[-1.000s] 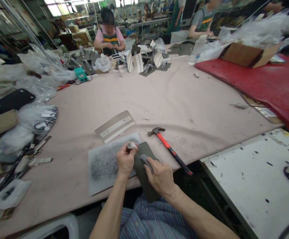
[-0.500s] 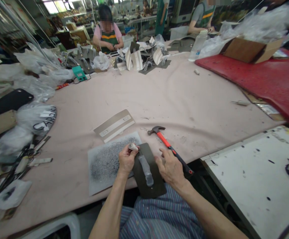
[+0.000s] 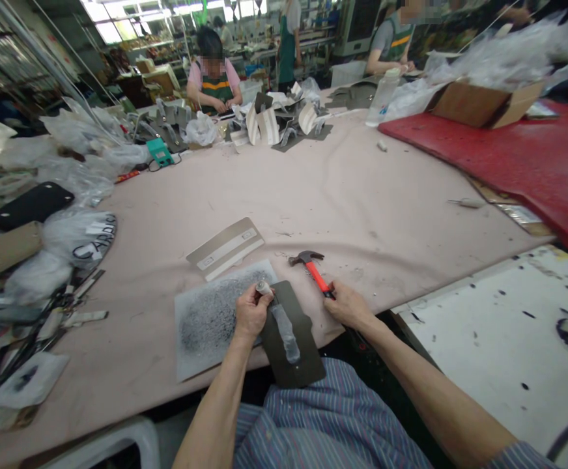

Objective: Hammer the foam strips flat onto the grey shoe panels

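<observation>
My left hand (image 3: 251,314) is closed around a short tool with a whitish, rounded handle (image 3: 263,287), held at the upper left edge of a dark olive panel (image 3: 301,326). The tool's tip is hidden. On the panel lies a strip wrapped in clear plastic (image 3: 285,333); its lower end rests on my lap. My right hand (image 3: 347,305) is wrapped round the handle of a claw hammer (image 3: 316,271), whose head lies on the table. Under my left hand is a speckled, pitted white board (image 3: 215,319). Just beyond it sits a beige curved panel (image 3: 226,249) with a pale strip.
The table (image 3: 313,189) has a pink-beige cover. Plastic bags and hand tools (image 3: 76,306) crowd its left side; panels (image 3: 269,124) are heaped at the back. To the right are a red sheet (image 3: 499,153), an open carton (image 3: 484,104) and a white board (image 3: 499,339). Co-workers sit beyond.
My right hand has moved from beside the panel onto the hammer handle and closed round it. My left hand stays in place with the tool. The view has tilted up slightly.
</observation>
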The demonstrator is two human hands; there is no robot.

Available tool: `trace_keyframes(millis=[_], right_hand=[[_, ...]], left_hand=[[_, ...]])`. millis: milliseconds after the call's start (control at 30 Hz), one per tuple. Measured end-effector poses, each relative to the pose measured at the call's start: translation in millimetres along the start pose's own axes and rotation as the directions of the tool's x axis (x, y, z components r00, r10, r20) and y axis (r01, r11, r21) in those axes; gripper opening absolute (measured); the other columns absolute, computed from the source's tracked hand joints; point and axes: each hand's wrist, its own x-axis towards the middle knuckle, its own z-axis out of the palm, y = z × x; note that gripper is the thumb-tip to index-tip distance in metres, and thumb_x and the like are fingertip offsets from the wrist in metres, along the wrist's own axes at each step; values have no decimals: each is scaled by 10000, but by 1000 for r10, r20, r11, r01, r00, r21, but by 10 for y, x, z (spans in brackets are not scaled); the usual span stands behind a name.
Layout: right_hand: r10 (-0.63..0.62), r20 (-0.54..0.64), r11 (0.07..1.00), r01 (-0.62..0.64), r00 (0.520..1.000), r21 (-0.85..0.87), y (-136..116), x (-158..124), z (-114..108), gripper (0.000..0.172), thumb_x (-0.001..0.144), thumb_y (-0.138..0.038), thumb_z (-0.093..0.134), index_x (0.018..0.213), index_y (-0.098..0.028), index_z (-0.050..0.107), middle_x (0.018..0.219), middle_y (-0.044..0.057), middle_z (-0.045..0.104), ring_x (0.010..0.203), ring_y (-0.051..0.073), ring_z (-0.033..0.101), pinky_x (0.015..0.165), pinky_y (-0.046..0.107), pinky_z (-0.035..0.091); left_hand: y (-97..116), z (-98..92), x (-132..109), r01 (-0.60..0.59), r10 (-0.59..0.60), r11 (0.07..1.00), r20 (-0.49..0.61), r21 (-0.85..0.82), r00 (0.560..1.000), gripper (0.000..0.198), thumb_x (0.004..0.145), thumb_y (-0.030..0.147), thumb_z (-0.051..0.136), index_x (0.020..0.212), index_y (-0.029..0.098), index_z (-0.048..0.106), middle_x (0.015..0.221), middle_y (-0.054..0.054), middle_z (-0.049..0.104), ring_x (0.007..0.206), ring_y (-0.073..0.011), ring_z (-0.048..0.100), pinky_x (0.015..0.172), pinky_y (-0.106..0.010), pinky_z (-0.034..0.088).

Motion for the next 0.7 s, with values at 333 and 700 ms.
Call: trace_keyframes(millis=[333, 700], right_hand=[[-266, -50, 906, 268, 963, 327, -570, -513, -195, 346, 990, -516, 278, 883, -219, 418, 608, -65, 390, 457, 101, 351, 477, 236, 304], [-742, -274, 670, 668, 611, -325, -919, -930, -656, 259, 1022, -374, 399, 834, -205, 454, 565, -37, 453, 454, 101, 353, 484, 258, 212]], left_hand=[[68, 66, -114, -231, 220, 913, 69, 335, 973, 167, 877, 218, 547, 981, 211, 678, 853, -36, 722, 794, -187, 685, 753, -269, 500], [60, 53, -119, -238, 225, 918, 77, 318, 971, 117, 863, 195, 549, 904, 203, 659, 812, -14, 691, 763, -161, 645, 738, -245, 477]])
